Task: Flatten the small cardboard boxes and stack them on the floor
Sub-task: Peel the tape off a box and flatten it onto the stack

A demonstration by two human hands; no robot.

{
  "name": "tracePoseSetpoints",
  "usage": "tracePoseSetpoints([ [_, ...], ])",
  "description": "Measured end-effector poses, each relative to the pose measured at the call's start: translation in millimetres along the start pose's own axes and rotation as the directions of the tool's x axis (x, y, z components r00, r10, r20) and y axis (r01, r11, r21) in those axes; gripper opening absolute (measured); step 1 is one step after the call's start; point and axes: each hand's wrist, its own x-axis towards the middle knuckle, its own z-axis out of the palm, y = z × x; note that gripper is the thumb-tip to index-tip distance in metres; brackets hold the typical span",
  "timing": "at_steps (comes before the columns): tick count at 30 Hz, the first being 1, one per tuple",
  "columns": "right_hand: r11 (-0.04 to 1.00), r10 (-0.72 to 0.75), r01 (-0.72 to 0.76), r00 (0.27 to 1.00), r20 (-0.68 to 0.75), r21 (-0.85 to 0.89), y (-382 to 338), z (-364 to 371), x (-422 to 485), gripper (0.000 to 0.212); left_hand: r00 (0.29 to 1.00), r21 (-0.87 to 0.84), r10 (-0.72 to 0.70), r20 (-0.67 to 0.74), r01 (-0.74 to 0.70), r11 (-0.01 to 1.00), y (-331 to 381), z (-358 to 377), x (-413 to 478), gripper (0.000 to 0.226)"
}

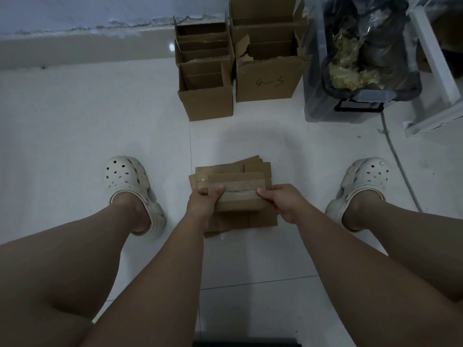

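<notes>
**Taped cardboard piece held over the floor stack**

A flattened box, with a strip of clear tape along its middle, is held by both hands over a stack of flattened boxes. The stack lies on the white tiled floor between the two feet. The left end of the held piece is gripped by the left hand, with the thumb laid over the top face and a fingertip curled over the far edge. The right end is pinched by the right hand, the thumb pressed on top and the other fingers tucked beneath, out of sight. Whether the held piece touches the stack cannot be told from this view.

The stack is loosely squared, its sheets fanned a little at the far right corner. White perforated clogs are worn, the left clog and the right clog set well apart on either side of the stack.

Farther off, towards the wall, a row of small open boxes is stood upright with flaps raised, one behind another. Just beside it on the right, a larger open box is marked "4-3" by hand, and another is stood behind it. Further right, a clear plastic bin is lined with a dark bag in which crumpled yellowish wrapping is held. A grey cable is laid across the floor near the right clog, and a white frame is seen at the right edge
</notes>
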Motion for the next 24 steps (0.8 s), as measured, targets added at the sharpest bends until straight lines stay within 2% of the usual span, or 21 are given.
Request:
tracePoseSetpoints([
  [6, 1.000, -0.018, 0.017, 0.997, -0.071, -0.017, -4, 6, -3, 0.045, 1.000, 0.002, -0.004, -0.004, 0.004, 1.000, 0, 0, 1, 0.060],
  [9, 0.996, -0.084, 0.082, 0.990, -0.109, -0.024, -8, 13, -6, 0.035, 1.000, -0.023, -0.005, 0.015, 0.006, 1.000, 0, 1, 2, 0.063],
  [14, 0.982, -0.172, 0.163, 0.980, -0.095, -0.099, -10, 18, -10, 0.037, 1.000, 0.023, 0.003, 0.023, -0.003, 1.000, 0, 3, 1, 0.063],
  [18, 0.964, -0.241, 0.220, 0.960, -0.145, -0.149, -3, 18, -10, 0.040, 0.999, 0.046, 0.025, 0.023, -0.026, 0.999, 1, 4, 1, 0.061],
  [22, 0.971, -0.234, 0.221, 0.956, -0.175, -0.093, 1, 16, -7, 0.042, 0.999, 0.067, 0.043, 0.024, -0.045, 0.997, 2, 5, -1, 0.058],
  [24, 0.981, -0.192, 0.192, 0.971, -0.144, -0.019, -1, 13, -5, 0.042, 0.999, 0.061, 0.040, 0.035, -0.042, 0.997, 2, 5, -2, 0.049],
])
